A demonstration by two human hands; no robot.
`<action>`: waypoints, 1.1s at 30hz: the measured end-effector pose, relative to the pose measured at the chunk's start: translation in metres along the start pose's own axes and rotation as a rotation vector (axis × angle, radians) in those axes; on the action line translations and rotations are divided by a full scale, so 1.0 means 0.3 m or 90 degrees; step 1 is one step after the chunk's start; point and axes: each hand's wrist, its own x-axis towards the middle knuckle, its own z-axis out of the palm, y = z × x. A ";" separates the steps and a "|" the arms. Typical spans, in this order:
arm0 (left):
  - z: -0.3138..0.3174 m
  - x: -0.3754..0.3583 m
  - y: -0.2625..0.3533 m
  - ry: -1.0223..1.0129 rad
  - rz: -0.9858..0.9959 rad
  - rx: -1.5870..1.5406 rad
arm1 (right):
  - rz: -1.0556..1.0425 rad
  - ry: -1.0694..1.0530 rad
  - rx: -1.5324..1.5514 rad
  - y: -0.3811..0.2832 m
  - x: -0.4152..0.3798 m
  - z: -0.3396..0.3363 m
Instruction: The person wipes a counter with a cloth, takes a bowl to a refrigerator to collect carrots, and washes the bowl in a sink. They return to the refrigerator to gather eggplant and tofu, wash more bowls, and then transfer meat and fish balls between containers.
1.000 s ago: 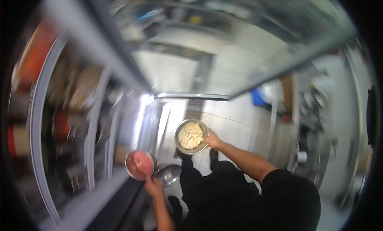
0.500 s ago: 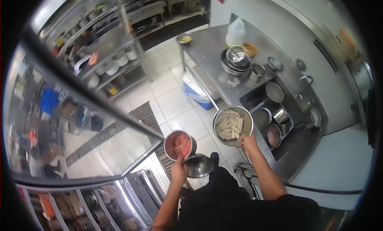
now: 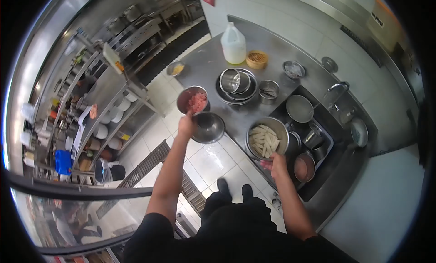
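Note:
My left hand is closed on the near rim of a steel pot with pink pieces resembling raw meat inside. Beside that pot, right at the same fingers, is a steel mixing bowl with a bare inside. I cannot tell whether this hand grips the bowl too. On the right, my right hand grips the near rim of a deep steel pot holding pale, stick-shaped pieces. That pot overlaps the counter's front edge, left of the sink.
Stacked steel bowls, a small steel pot, a large plastic jug and a bamboo steamer stand on the steel counter. More pots lie in the sink. A glass door's dark frame is at lower left.
I have turned from the open glass-door fridge towards the counter. Both hands, with their vessels, have come closer to it; the right pot is now beside the sink.

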 end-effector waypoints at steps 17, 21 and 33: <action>0.244 0.782 -0.148 -0.236 0.067 0.008 | -0.085 0.180 -0.135 -0.450 0.409 0.355; 0.251 0.886 -0.125 -0.286 0.094 -0.045 | -0.184 0.391 -0.502 -0.548 0.415 0.425; 0.000 0.412 -0.136 -0.525 -0.325 -0.695 | -0.485 0.248 -0.358 -0.659 0.257 0.510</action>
